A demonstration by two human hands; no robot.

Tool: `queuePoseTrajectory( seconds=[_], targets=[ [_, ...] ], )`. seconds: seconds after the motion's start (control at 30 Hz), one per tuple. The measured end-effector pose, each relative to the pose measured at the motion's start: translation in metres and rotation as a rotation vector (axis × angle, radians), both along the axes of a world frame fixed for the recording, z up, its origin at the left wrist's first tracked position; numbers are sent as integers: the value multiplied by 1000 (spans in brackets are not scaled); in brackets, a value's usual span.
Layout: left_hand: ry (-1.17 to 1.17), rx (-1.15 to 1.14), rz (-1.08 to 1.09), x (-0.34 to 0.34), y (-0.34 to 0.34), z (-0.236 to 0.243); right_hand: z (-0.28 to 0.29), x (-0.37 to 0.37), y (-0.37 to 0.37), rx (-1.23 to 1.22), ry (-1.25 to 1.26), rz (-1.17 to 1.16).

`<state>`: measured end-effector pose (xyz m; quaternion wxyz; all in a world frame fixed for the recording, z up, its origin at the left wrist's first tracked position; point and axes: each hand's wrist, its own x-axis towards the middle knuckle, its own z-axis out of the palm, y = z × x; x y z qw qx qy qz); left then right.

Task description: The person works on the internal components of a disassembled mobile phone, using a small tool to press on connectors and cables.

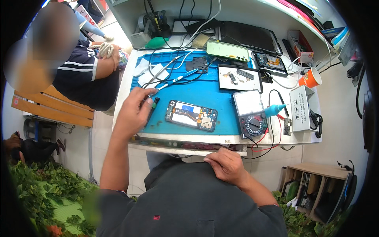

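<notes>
My left hand [136,108] is over the left of the blue work mat [158,122], its finger and thumb closed about the handle end of a blue-and-white toothbrush [173,81]. Beside the thumb lies a dark screwdriver with a green band [154,107], partly under the hand. An opened smartphone [191,115], its battery and circuit board bare, lies on the mat to the right. My right hand [227,166] is curled in front of the drawer [185,146], fingertips pressed together; whatever they hold, if anything, is too small to make out.
An analog multimeter [252,118] with a teal bottle [275,110] stands right of the phone. Behind are a tray of small parts [239,78], a light green phone back [227,51] and trailing cables. An orange cup [310,77] is at right; another person [90,75] sits at left.
</notes>
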<state>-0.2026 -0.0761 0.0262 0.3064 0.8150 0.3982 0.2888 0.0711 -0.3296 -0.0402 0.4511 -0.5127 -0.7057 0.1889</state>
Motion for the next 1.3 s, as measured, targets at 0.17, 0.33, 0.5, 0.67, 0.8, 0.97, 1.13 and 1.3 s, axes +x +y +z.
queuePoseTrajectory(
  seconds=[0.17,0.33,0.5,0.67,0.8,0.97,1.13,1.3],
  targets=[
    [129,36,73,16,-3,-31,4,-5,-7,-4,123,-139],
    [298,248,66,22,15,-37,14,-2,-16,-89,221,-35],
    [278,251,-154,28,13,-15,4,-8,-16,-91,247,-22],
    [380,119,-427,39,5,-3,6,-9,-12,-121,248,32],
    [440,27,-465,45,16,1,6,-10,-11,-95,220,28],
    [511,86,-512,53,22,8,4,-12,-14,-91,274,17],
    [461,208,-544,51,22,2,14,-13,-12,-107,226,10],
    [334,220,-444,38,9,-9,11,-20,-7,-200,278,-79]
  ],
)
